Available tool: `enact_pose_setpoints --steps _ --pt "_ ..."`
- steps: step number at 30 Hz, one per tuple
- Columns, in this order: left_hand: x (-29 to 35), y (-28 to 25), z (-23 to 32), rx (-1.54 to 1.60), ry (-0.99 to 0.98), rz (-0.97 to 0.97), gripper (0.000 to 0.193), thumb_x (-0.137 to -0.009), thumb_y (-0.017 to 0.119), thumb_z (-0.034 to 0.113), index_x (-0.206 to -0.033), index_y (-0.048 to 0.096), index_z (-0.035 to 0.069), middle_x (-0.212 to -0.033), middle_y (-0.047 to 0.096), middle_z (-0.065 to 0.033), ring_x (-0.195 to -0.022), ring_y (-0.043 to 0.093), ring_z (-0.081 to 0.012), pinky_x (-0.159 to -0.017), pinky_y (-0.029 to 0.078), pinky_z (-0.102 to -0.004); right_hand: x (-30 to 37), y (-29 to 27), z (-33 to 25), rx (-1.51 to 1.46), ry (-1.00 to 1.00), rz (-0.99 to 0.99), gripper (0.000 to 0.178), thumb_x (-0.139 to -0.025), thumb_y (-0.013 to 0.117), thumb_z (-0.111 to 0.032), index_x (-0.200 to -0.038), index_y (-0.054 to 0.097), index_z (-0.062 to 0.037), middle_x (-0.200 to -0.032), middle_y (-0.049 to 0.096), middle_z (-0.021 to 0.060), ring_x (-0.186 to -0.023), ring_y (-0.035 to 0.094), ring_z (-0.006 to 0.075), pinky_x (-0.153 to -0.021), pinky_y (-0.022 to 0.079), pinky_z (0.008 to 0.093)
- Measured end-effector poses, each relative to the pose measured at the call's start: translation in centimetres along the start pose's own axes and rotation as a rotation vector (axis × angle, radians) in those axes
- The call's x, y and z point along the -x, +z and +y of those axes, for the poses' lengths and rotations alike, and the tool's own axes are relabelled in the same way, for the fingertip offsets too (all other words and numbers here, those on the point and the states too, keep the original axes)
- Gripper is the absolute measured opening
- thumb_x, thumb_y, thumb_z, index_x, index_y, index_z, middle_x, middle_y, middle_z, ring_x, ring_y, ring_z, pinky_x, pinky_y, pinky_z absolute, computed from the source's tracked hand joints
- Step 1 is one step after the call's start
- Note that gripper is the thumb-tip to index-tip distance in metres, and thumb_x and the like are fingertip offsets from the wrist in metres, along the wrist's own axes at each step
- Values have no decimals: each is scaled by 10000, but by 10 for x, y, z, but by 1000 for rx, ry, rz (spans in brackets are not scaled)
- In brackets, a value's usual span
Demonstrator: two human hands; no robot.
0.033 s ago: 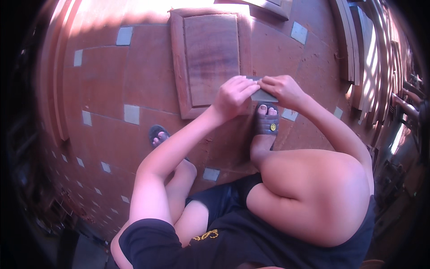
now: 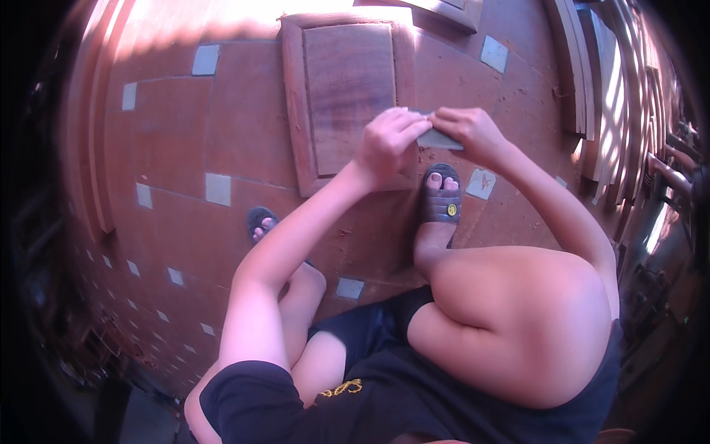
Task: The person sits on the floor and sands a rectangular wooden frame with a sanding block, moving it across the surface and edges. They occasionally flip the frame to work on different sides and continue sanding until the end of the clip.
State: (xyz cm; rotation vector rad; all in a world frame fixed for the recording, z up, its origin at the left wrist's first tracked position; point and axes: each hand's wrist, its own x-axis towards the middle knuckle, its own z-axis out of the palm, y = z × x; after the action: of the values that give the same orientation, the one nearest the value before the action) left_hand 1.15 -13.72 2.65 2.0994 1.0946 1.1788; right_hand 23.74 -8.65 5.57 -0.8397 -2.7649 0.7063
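A thin, flat grey scraper spans the gap between my hands. My left hand is closed on its left end, knuckles up, over the near right part of a framed wooden panel. At the other end, my right hand pinches it with bent fingers, out past the panel's right side. The panel lies flat on the floor, with a raised reddish-brown centre inside its frame. Whether the scraper's far edge touches the wood is hidden by my fingers.
Another framed wooden piece lies at the far right. Long boards are stacked along the right, and more boards stand at the left. Reddish tiles with small pale squares cover the floor. My sandalled foot is just below the scraper.
Both hands and the scraper have shifted a little farther from my body. My grip looks the same, and the panel has stayed in place.
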Motion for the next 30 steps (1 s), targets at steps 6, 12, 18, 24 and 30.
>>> enact_pose_setpoints --steps 6,12,18,24,30 --pt "-98 6 -93 -52 -149 38 158 -926 589 33 -1031 707 26 -997 720 -179 -941 695 -366 -887 575 -442 -78 -11 98 231 165 307 294 -795 703 -109 -1086 714 -72 -929 682 91 -797 683 300 -680 567 390" --pt "-49 10 -68 -59 47 112 188 -800 666 -29 -969 676 52 -993 724 -158 -1018 699 -362 -969 562 -449 -46 16 73 304 80 211 321 -755 715 -113 -1072 709 -59 -908 671 96 -775 672 302 -667 561 395" --pt "34 10 -10 8 74 13 128 -811 671 8 -928 619 6 -967 702 -165 -929 696 -367 -896 582 -463 10 44 -4 123 -77 25 350 -715 726 -116 -1057 705 -45 -887 659 102 -753 661 305 -654 555 401" --pt "64 16 8 161 -91 -180 156 -815 672 -14 -959 618 9 -924 681 -157 -873 689 -339 -786 566 -398 18 30 -24 -291 -38 -142 316 -714 739 -132 -1014 709 -38 -844 656 126 -721 652 325 -640 546 416" --pt "-55 13 -49 488 -628 138 179 -907 739 112 -1063 714 26 -890 772 -81 -785 729 -176 -717 565 -353 -78 -32 48 -126 166 -122 189 -863 726 -233 -881 721 -45 -739 663 189 -703 656 368 -646 532 451"
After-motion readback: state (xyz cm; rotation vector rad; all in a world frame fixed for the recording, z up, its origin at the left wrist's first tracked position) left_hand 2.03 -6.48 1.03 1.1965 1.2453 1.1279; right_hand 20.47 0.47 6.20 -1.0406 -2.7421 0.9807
